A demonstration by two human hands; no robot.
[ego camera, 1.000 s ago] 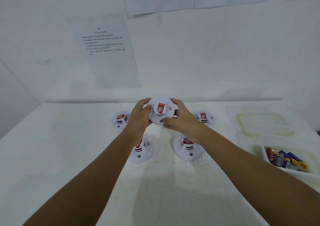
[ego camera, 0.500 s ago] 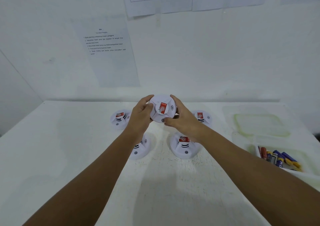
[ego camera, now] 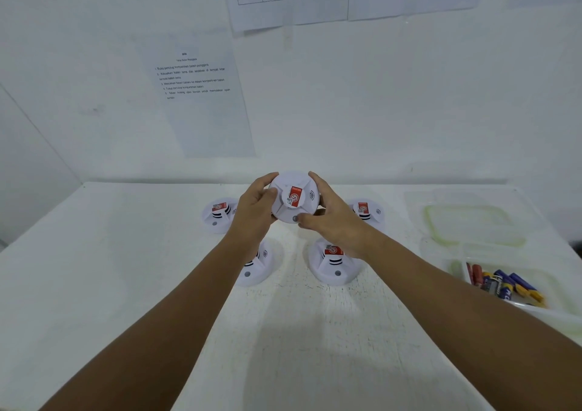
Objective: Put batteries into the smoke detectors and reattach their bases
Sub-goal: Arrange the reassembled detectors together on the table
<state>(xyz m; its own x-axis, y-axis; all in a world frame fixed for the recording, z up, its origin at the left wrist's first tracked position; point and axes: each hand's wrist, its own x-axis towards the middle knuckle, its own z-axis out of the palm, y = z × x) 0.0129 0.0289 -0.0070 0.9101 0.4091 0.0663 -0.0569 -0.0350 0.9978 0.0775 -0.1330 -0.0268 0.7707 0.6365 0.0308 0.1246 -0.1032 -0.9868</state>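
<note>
A round white smoke detector (ego camera: 293, 201) with a red label is held above the middle of the white table (ego camera: 94, 284), its face toward me. My left hand (ego camera: 253, 213) grips its left side with curled fingers, and my right hand (ego camera: 330, 218) grips its right side, thumb near the small grey button. Several other detectors rest face up on the table: far left (ego camera: 219, 215), far right (ego camera: 367, 213), near left (ego camera: 255, 265) partly behind my left forearm, and near right (ego camera: 332, 265).
At the right edge stands a clear plastic tub (ego camera: 535, 309) holding several batteries (ego camera: 500, 283). Its clear lid with a green seal (ego camera: 472, 224) lies behind it. Printed paper sheets hang on the wall behind the table.
Both hands have kept their grip on the detector and it has turned slightly between them. The view has shifted a little, so the scene sits lower in the frame.
</note>
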